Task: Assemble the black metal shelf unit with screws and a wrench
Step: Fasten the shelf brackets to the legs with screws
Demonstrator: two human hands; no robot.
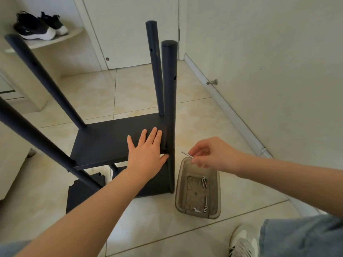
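Left hand (pixel 146 151) lies flat, fingers straight, pressing the panel of the black metal shelf unit (pixel 111 138) beside the near round post (pixel 169 89). Right hand (pixel 209 154), at its 3 o'clock, pinches long silver screw (pixel 187 154) above translucent grey plastic tray (pixel 178 190), at unit's 5 o'clock, holding spare screws (pixel 204 181) and small wrench (pixel 196 210).

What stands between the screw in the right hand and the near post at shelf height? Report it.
Nothing visible does. The screw, pinched by the right hand, has only open air to the near post. The left hand lies flat on the shelf panel, its thumb at the post's opposite side.
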